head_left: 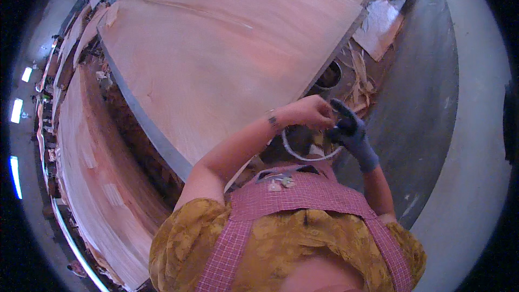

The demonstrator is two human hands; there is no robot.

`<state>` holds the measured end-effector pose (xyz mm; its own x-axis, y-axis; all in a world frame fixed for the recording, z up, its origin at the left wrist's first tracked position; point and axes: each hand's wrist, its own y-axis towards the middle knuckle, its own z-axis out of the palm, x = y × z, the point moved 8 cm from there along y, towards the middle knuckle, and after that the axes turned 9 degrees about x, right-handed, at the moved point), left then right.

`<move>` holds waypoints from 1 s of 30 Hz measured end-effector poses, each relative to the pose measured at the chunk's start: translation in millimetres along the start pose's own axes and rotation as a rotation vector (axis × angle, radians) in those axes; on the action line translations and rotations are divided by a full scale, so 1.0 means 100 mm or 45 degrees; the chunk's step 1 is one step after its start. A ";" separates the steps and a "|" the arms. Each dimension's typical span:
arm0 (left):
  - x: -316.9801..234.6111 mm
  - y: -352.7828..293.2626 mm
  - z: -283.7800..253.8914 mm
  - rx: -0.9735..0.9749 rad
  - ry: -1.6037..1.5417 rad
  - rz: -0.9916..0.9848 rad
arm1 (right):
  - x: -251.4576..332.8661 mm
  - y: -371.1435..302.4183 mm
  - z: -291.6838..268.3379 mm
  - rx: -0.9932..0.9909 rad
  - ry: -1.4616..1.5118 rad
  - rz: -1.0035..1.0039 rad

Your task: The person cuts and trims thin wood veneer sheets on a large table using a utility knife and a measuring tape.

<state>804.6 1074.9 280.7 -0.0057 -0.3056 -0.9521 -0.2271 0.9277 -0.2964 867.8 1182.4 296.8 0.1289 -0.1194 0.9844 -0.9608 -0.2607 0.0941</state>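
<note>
My left hand (311,112) is bare, its fingers curled and pressed together near the corner of a large sheet of wood veneer (232,48). Close beside it, my right hand (351,136) wears a grey glove with dark fingers, which are bent toward the left hand. The fingertips of both hands almost meet. A small pale bit shows by the gloved fingers, too small to name. Below the hands curves a thin white band (311,159), like a hoop or a rim; whether either hand touches it I cannot tell.
A long veneer stack (92,167) lies at the left. Right of the large sheet are a dark round container (328,75), torn veneer strips (361,78) and a pale sheet (380,27). Grey floor (419,108) runs along the right, beside a pale wall (478,146).
</note>
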 end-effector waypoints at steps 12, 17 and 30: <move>2.11 1.64 -0.51 -1.337 -0.701 -0.579 | -2.53 1.67 -2.64 0.180 -1.305 0.329; 2.45 2.21 -1.11 -1.448 -0.379 -1.016 | -2.75 1.77 -2.93 -0.180 -0.708 0.061; 2.88 2.32 -1.40 -1.287 -0.187 -1.180 | -4.06 2.00 -2.08 -0.316 -0.172 0.489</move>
<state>613.5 1172.1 -51.9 0.6218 -0.6366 -0.4562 -0.6940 -0.1779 -0.6977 572.1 1378.3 -52.9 -0.2319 -0.2901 0.9285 -0.9727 0.0615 -0.2237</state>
